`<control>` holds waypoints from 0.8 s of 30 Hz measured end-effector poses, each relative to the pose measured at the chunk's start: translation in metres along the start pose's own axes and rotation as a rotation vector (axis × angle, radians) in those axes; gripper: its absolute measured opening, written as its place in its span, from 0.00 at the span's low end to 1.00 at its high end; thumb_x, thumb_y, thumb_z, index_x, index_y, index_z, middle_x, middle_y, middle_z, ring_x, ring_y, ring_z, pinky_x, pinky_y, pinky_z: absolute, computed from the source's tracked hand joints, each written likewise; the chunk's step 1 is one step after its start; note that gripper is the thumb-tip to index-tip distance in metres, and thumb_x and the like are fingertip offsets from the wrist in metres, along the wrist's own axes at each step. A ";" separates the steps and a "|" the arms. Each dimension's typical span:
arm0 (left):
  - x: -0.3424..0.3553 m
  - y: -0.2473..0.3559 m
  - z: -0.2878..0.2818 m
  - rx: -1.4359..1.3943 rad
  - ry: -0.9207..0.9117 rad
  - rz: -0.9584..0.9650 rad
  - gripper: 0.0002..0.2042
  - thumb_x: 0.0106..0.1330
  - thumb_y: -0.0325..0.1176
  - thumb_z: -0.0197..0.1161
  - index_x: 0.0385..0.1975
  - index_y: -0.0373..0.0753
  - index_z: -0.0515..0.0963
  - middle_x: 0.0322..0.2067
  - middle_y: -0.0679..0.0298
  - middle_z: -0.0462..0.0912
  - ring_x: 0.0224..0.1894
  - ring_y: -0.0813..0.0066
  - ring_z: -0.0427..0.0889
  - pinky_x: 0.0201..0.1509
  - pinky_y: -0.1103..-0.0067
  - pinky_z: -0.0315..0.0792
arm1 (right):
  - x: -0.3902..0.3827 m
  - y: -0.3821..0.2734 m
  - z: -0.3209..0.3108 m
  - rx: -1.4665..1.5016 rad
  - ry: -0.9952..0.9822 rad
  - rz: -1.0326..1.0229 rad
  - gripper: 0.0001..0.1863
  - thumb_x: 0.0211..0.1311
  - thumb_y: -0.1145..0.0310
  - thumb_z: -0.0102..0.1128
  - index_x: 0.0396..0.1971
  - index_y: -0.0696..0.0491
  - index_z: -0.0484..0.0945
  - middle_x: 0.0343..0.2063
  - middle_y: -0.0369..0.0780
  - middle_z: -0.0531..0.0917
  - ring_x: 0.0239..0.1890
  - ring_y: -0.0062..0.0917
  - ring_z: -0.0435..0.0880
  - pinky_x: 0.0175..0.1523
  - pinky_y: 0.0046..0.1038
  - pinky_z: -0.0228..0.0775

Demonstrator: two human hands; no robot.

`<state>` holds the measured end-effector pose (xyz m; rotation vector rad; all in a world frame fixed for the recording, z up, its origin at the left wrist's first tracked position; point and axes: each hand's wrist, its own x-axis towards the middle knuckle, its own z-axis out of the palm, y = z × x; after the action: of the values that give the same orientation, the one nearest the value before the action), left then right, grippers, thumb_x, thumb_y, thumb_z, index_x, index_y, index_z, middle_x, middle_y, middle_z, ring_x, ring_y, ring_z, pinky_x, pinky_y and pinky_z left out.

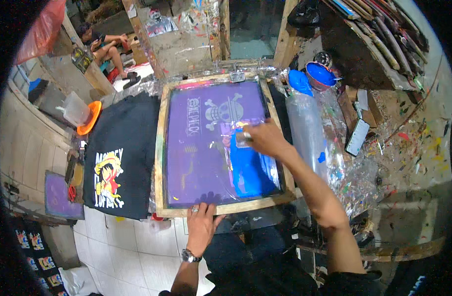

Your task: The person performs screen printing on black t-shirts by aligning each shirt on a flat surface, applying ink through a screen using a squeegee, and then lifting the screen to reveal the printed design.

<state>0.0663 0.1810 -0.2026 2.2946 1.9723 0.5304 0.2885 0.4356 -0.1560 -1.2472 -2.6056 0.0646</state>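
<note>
A wooden-framed printing screen (161, 148) with purple mesh lies flat in front of me. Pale skull-and-crossbones artwork shows in the mesh's upper part. Wet blue ink (250, 172) covers its right side. Over the top of that ink, my right hand (265, 138) is closed round a small pale squeegee (243, 138), partly hidden by the fingers. My left hand (201, 224) rests on the near rail of the frame, fingers laid forward and a little apart, holding nothing. A black T-shirt (127, 133) with a colourful cartoon print lies just left of the screen.
Right of the screen stand a bowl of blue ink (320, 76) and a phone (357, 137) on an ink-spattered surface. At left, a clear jug (76, 109) sits by an orange dish (90, 121). Another person (105, 47) sits at the far left. Boards (379, 34) are stacked upper right.
</note>
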 end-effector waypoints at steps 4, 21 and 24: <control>-0.001 0.002 0.003 -0.018 0.069 0.043 0.16 0.60 0.43 0.72 0.38 0.38 0.79 0.34 0.58 0.75 0.42 0.56 0.77 0.52 0.61 0.68 | 0.014 0.024 0.029 -0.080 -0.054 0.011 0.15 0.60 0.64 0.64 0.47 0.48 0.77 0.33 0.41 0.86 0.41 0.40 0.87 0.62 0.52 0.64; 0.013 -0.006 -0.053 0.028 0.010 0.084 0.20 0.57 0.49 0.72 0.36 0.37 0.82 0.33 0.59 0.79 0.38 0.56 0.80 0.46 0.63 0.69 | -0.159 -0.117 -0.018 -0.137 0.345 0.104 0.24 0.54 0.48 0.72 0.41 0.51 0.79 0.38 0.36 0.79 0.43 0.30 0.77 0.66 0.57 0.51; 0.034 0.000 -0.099 0.054 0.060 0.142 0.19 0.58 0.49 0.72 0.35 0.38 0.82 0.32 0.59 0.80 0.38 0.56 0.81 0.46 0.62 0.69 | -0.143 -0.120 -0.050 -0.083 0.501 0.055 0.28 0.50 0.43 0.74 0.40 0.51 0.79 0.38 0.37 0.79 0.43 0.31 0.77 0.63 0.54 0.52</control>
<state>0.0402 0.1972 -0.1025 2.4944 1.8808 0.5700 0.2954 0.2459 -0.1198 -1.1783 -2.1598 -0.3092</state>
